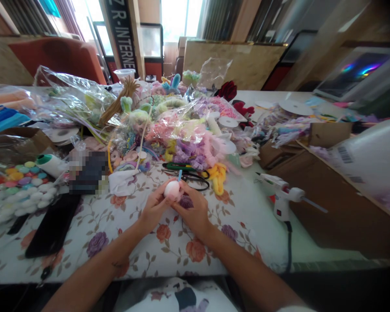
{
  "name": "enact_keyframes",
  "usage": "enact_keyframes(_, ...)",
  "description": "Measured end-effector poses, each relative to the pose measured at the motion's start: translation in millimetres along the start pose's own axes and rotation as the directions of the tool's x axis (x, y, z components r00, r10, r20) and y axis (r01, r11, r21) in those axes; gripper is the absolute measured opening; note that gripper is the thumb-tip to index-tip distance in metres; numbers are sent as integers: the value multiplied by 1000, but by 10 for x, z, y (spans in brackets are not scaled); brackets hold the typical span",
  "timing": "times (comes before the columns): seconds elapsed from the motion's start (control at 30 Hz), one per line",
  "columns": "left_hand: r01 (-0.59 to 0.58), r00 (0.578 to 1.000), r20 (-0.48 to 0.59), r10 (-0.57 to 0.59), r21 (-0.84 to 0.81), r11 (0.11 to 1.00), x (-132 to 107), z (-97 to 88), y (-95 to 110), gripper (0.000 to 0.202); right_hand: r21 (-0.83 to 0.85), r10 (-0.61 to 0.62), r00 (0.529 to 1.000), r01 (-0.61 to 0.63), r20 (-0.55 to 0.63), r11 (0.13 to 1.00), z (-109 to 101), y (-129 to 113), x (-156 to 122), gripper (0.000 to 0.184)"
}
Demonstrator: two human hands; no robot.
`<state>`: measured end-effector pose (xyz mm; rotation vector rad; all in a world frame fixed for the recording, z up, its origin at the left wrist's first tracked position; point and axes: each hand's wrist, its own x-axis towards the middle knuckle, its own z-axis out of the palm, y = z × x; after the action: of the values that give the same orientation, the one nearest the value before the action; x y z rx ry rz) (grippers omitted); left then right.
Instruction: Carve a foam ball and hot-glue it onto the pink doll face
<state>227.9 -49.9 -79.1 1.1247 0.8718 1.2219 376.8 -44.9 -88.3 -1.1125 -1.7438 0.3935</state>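
A small white and pale pink ball point(172, 190) sits between my two hands above the flowered tablecloth point(130, 255). A short light blue stick point(180, 175) rises from behind or beside it; I cannot tell how it is attached. The fingers of my left hand point(154, 206) wrap the ball's left side. My right hand point(196, 212) closes on its right side, with the fingertips partly hidden. Just beyond the hands lie black-handled scissors point(199, 184), a green and black cutter point(178, 166) and a yellow fuzzy strip point(218, 177).
A white glue gun point(281, 197) with its cord stands at the right, beside a cardboard box point(338, 199). Fluffy craft materials point(182, 125) are heaped across the back. At the left are a dark phone point(52, 225), a bag of coloured pompoms point(22, 186) and a thread spool point(50, 164).
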Motion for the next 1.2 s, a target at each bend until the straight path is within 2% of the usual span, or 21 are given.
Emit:
enact_keyframes(0.13,-35,999,-1,36,58,998,-11,32,52,54,12,-13,1000,13,-19,1000,-7,-10,-4,47)
enact_keyframes(0.23,-76,997,-2,77,164,983,-30,53,86,53,29,-9,1000,10,-15,1000,-4,0,-8,48)
enact_keyframes(0.4,-132,991,11,137,344,930,-67,49,75,54,46,59,998,-60,31,997,24,39,-11,46)
enact_keyframes(0.53,-162,986,36,163,443,882,-85,45,86,54,66,55,998,-56,15,996,34,40,-18,43)
enact_keyframes(0.77,-197,979,51,197,476,857,-100,70,114,52,78,19,1000,-20,8,997,27,33,-44,44)
enact_keyframes(0.97,-187,980,30,198,497,848,-92,81,58,56,78,-15,1000,15,-11,997,29,42,-46,45)
enact_keyframes(1.2,-178,981,20,195,511,841,-99,109,100,54,30,-10,1000,10,-10,1000,30,29,-36,42)
